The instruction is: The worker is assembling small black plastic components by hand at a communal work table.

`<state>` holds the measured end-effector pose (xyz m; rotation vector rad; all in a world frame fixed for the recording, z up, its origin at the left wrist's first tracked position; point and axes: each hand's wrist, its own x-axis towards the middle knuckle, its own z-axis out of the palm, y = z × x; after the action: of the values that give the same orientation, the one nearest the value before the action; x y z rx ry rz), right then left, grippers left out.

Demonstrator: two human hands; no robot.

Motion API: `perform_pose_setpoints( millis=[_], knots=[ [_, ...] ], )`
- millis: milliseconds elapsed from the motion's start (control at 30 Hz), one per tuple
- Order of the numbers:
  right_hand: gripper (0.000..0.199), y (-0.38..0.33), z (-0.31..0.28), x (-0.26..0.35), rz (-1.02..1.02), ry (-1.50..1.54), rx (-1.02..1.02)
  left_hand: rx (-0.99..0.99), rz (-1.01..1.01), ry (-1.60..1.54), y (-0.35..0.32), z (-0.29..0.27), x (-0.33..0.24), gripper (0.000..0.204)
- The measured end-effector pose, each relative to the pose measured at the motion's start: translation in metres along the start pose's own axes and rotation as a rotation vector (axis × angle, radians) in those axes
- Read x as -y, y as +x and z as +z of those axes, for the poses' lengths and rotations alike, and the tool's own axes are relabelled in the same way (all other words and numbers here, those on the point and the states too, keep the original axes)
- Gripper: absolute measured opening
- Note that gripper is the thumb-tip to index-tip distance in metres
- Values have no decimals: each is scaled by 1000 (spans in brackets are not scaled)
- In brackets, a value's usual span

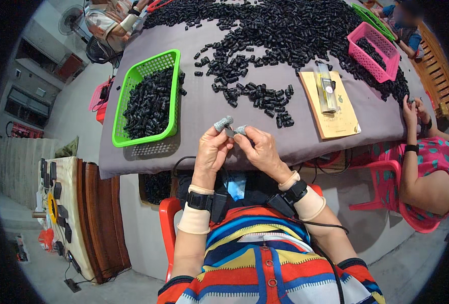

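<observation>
My left hand (212, 149) and my right hand (259, 147) meet just above the near edge of the grey-covered table (204, 109). Grey fingertip covers sit on the left thumb and a right finger. Between those fingertips both hands pinch a small dark piece (230, 132). A big heap of small black tubular parts (285, 30) spreads over the far half of the table, and a smaller cluster (265, 99) lies just beyond my hands.
A green basket (171, 96) full of black parts stands at the left. A tan card with a clear bottle (328, 91) lies to the right. A pink basket (374, 50) sits far right. Other people sit at the right edge and the far left corner.
</observation>
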<state>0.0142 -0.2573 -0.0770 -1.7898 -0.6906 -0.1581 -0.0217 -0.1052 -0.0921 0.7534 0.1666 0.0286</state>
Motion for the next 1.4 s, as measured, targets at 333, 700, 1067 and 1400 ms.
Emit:
perform_pose_setpoints(
  millis=[333, 700, 1067, 1400],
  knots=[
    [19, 0, -2, 6, -22, -58, 8, 6, -11, 15, 0, -4, 1, 23],
    [21, -1, 1, 4, 28, -43, -43, -6, -10, -5, -2, 4, -2, 24],
    [22, 0, 4, 2, 48, -34, -55, 20, 10, 82, -3, 9, 0, 20],
    [19, 2, 3, 4, 124, -10, -74, 127, 0, 44, -5, 0, 0, 24]
  ],
)
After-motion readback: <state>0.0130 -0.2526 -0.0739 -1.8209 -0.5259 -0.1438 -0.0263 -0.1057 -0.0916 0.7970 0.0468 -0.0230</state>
